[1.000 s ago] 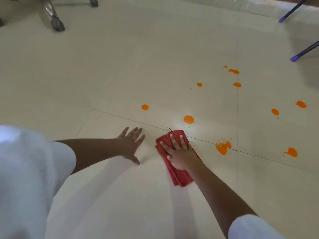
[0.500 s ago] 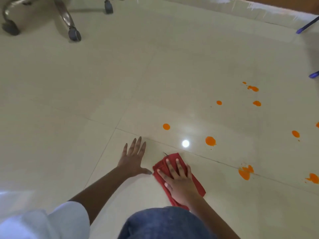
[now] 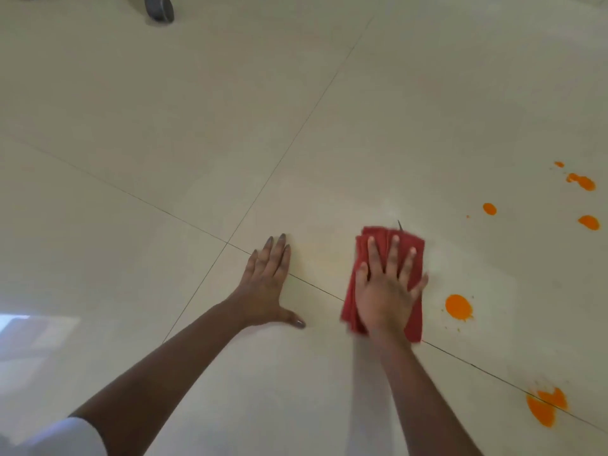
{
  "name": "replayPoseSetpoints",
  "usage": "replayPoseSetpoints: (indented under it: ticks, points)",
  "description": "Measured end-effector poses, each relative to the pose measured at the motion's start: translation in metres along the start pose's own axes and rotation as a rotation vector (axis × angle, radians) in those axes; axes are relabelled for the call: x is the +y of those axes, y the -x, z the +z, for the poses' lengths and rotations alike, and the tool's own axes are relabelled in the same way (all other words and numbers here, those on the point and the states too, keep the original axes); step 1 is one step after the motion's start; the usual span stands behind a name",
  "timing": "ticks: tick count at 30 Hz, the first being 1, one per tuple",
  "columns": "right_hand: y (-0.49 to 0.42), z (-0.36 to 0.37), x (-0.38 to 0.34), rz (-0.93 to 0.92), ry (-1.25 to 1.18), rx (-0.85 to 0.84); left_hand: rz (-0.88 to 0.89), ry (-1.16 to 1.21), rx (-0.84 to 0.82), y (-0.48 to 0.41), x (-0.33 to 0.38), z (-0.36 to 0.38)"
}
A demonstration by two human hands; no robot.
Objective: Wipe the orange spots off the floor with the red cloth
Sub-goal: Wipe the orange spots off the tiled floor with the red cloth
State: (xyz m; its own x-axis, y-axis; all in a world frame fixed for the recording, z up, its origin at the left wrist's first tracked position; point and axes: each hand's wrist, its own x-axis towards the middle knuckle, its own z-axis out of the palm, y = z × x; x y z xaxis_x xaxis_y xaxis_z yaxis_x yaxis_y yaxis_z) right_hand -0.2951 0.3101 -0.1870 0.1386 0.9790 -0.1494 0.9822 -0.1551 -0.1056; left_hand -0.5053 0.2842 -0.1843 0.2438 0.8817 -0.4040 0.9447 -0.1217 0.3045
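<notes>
My right hand (image 3: 388, 287) lies flat with spread fingers on the folded red cloth (image 3: 411, 245) and presses it to the cream tiled floor (image 3: 164, 126). My left hand (image 3: 269, 281) rests flat on the floor to the left of the cloth, fingers straight, holding nothing. A round orange spot (image 3: 458, 307) sits just right of the cloth. A larger orange splash (image 3: 544, 411) lies at the lower right on a grout line. Several smaller orange spots (image 3: 489, 209) are scattered farther up at the right edge. A faint yellowish smear shows on the tile between my hands.
A grey chair caster (image 3: 159, 8) stands at the top left. Dark grout lines (image 3: 289, 149) cross the tiles. A white sleeve (image 3: 59, 439) fills the bottom left corner.
The cloth under my right hand has slid forward over the small orange spot that lay ahead of it. The view has swung closer and to the left, so fewer spots show.
</notes>
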Motion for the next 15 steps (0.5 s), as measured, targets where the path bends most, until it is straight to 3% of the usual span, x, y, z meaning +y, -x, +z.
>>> replayPoseSetpoints:
  ticks: [3, 5, 7, 10, 13, 15]
  points:
    - [0.041, 0.008, -0.026, -0.161, -0.037, -0.004, -0.014, -0.014, 0.002, 0.000, 0.000, 0.004]
    - [0.015, 0.006, -0.041, -0.377, -0.001, -0.007, -0.014, -0.006, -0.001, -0.002, 0.000, 0.004]
    - [-0.038, -0.003, -0.043, -0.455, 0.032, -0.037, -0.011, -0.002, -0.004, -0.007, 0.000, -0.001]
    - [-0.092, -0.015, -0.014, -0.224, 0.030, -0.052, -0.025, -0.027, 0.007, -0.014, 0.003, -0.006]
    - [-0.051, -0.006, 0.004, 0.023, -0.011, 0.033, -0.044, -0.044, 0.023, -0.014, 0.007, -0.005]
    - [0.001, 0.002, -0.014, -0.032, -0.027, 0.069, -0.057, -0.052, 0.036, -0.014, 0.007, -0.004]
